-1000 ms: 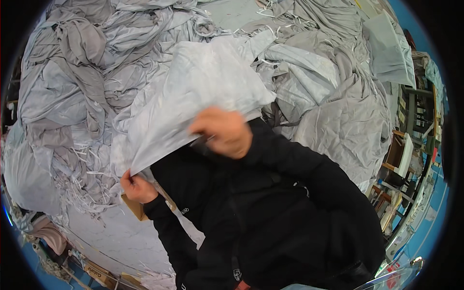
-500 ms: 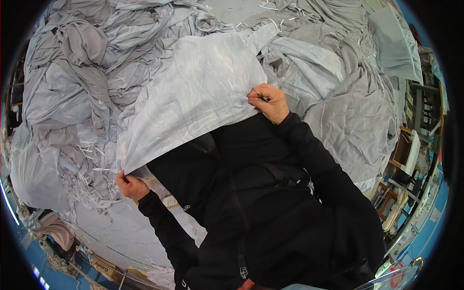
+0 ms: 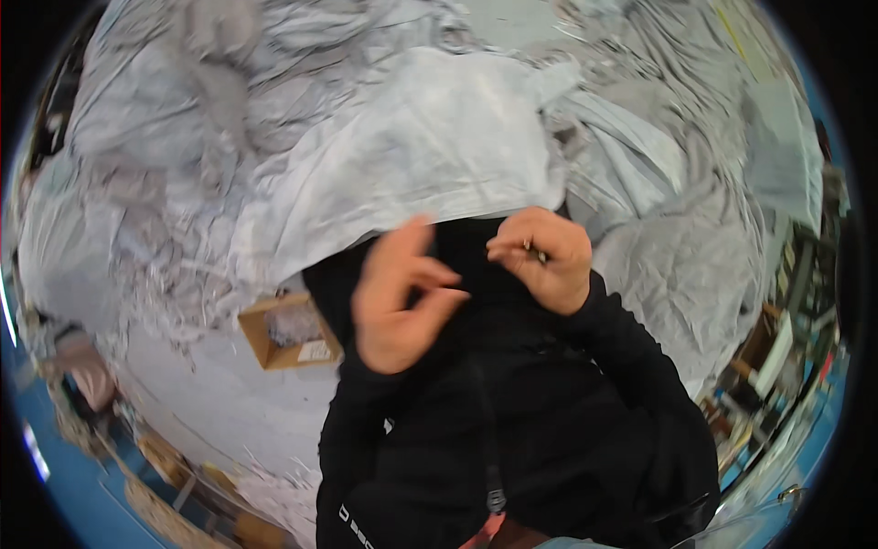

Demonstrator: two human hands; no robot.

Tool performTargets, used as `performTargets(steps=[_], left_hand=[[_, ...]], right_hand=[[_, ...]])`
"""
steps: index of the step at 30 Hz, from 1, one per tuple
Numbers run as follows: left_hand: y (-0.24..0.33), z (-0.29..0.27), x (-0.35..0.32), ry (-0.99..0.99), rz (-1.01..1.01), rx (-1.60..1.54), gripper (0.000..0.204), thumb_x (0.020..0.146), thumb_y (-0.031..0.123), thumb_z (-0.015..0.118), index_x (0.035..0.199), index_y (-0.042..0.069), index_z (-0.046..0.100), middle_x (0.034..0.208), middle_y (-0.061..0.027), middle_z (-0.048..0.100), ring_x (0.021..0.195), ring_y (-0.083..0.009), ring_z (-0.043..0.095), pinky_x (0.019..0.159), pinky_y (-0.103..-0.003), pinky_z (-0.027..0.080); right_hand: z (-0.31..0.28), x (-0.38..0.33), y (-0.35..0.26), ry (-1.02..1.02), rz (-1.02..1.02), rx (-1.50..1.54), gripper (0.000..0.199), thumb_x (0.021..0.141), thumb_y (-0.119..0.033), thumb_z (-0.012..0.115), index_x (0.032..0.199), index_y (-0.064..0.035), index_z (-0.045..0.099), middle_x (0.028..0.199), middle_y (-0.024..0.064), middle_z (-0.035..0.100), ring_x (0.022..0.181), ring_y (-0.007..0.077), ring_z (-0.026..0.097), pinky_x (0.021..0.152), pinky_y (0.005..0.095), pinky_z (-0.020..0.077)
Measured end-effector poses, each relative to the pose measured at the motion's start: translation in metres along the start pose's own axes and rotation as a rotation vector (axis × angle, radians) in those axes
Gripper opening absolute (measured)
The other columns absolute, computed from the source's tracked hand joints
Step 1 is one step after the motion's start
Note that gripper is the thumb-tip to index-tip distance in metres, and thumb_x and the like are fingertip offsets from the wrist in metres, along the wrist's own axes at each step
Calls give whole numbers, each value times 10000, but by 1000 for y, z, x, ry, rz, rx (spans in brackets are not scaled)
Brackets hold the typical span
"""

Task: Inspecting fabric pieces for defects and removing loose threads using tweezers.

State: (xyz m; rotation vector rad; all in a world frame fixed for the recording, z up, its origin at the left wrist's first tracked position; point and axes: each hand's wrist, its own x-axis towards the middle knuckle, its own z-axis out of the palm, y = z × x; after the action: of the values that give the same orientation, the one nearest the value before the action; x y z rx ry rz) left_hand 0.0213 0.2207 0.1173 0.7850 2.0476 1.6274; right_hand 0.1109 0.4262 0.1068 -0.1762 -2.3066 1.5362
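A pale grey-white fabric piece [image 3: 430,137] lies spread in front of me, its hemmed near edge draped over my lap. My left hand [image 3: 398,306] is raised above my lap near that edge, blurred by motion. Its thumb and fingers are apart, with nothing seen between them. Just to the right, my right hand [image 3: 553,261] is closed around a small dark metal tool [image 3: 538,252], mostly hidden by the fingers. Neither hand appears to touch the fabric.
Heaps of crumpled grey cloth [image 3: 677,256] surround me on the table [image 3: 210,393]. An open cardboard box [image 3: 265,352] with clear plastic inside stands left of my lap. Folded pale cloth [image 3: 782,151] lies at the far right, and loose strips lie at the left.
My left hand has let go of the fabric's left corner and moved right, above my lap. My right hand has drawn off the fabric's right edge toward me. The cardboard box has come into sight.
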Motion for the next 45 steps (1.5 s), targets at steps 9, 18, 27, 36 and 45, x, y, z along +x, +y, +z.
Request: performTargets(steps=[9,18,27,36,45], left_hand=[[-9,-8,-23,340,324,318,302,716,-106,684,1002,-11,670,832,-113,663,677,-218,671,581,-278,537],[-119,-140,-148,1011,-362,653,90,907,100,597,905,20,638,730,-48,629,529,-117,617,487,-253,469],[-212,-217,-218,874,-1064,1973,341,749,221,730,1038,63,640,871,-84,667,865,-275,633,856,-472,428],[-151,-131,-86,764,-16,837,494,683,239,773,1094,32,594,1039,-143,616,924,-360,585,864,-460,430],[-156,-87,-60,639,-176,201,344,767,18,660,1101,1,580,1019,-131,637,922,-234,635,831,-311,489]], right_hand=[[60,14,-27,-436,781,630,178,925,-114,585,1023,10,665,824,63,677,578,70,556,499,181,386],[89,34,-12,-321,379,153,233,846,-60,665,1065,16,639,811,43,662,562,79,509,544,204,408],[116,64,1,-235,-246,-633,262,681,-2,705,926,-63,633,791,78,552,704,264,582,602,343,452],[108,86,-4,-107,-337,-286,209,767,111,612,934,-15,612,914,101,635,776,167,609,648,254,478],[36,107,-23,374,-290,-324,88,904,-37,626,977,9,610,853,20,613,753,80,538,667,185,431]])
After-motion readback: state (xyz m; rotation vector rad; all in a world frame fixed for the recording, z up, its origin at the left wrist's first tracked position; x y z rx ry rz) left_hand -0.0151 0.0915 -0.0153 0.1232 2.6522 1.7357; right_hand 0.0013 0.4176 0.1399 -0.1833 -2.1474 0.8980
